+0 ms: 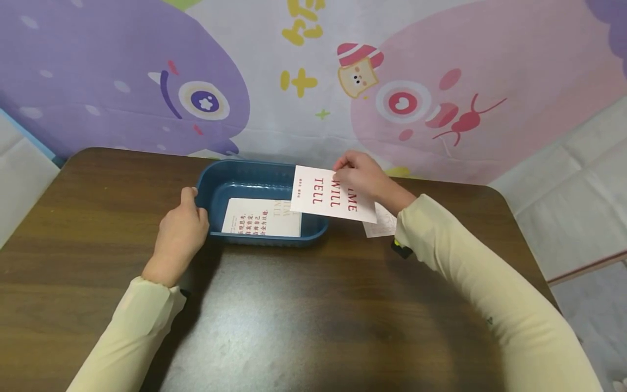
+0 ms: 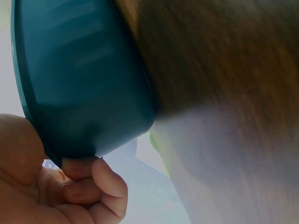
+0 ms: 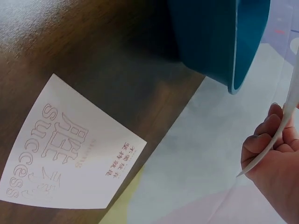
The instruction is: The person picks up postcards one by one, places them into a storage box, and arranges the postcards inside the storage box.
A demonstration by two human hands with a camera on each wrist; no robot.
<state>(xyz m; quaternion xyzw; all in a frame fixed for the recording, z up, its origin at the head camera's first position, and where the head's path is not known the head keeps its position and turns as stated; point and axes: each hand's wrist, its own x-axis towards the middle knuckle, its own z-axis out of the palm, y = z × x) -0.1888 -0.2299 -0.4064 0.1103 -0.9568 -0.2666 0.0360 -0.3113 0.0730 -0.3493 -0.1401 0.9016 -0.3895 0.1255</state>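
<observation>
A dark blue plastic basin (image 1: 245, 169) stands near the table's back edge, with printed cards (image 1: 254, 218) lying inside. My left hand (image 1: 180, 231) grips the basin's left end; in the left wrist view its fingers curl at the rim. My right hand (image 1: 362, 177) pinches a white card (image 1: 313, 190) with red "TELL" lettering, held above the basin's right end. In the right wrist view that card is seen nearly edge-on. Another card (image 3: 70, 149), printed "success", lies on the table right of the basin, partly hidden by the right arm in the head view.
The brown wooden table (image 1: 313, 316) extends in front of the basin. Behind its back edge hangs a cloth (image 1: 289, 125) with cartoon figures. White sheeting (image 1: 563, 174) borders the right side.
</observation>
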